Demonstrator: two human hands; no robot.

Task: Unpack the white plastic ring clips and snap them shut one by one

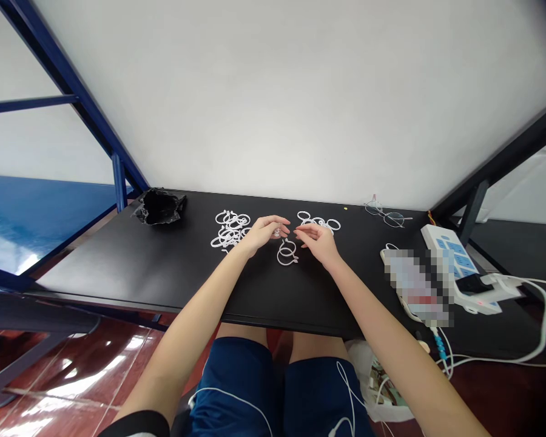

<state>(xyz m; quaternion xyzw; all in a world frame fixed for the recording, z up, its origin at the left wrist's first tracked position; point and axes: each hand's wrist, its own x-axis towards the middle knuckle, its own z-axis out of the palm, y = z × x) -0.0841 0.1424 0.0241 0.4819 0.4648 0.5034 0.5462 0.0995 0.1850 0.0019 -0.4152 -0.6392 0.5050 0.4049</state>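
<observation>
My left hand (267, 232) is over the middle of the black table, its fingers curled round a small white piece (276, 232) that is mostly hidden. Opposite it, my right hand (318, 239) has thumb and fingertips pinched together; what is in them, if anything, is too small to make out. Just below the fingertips are two white rings with clip-like ends (287, 252), overlapping each other. To the left of my left hand lies a pile of similar white rings (230, 229). A smaller group of white rings (332, 224) lies behind my right hand, partly covered by it.
A crumpled black plastic bag (160, 207) stands open at the table's back left. Eyeglasses (394, 218) rest near the wall at right. A phone (414, 291), a white power strip (455, 255) and cables occupy the right side. The black table (164, 267) ends above my lap.
</observation>
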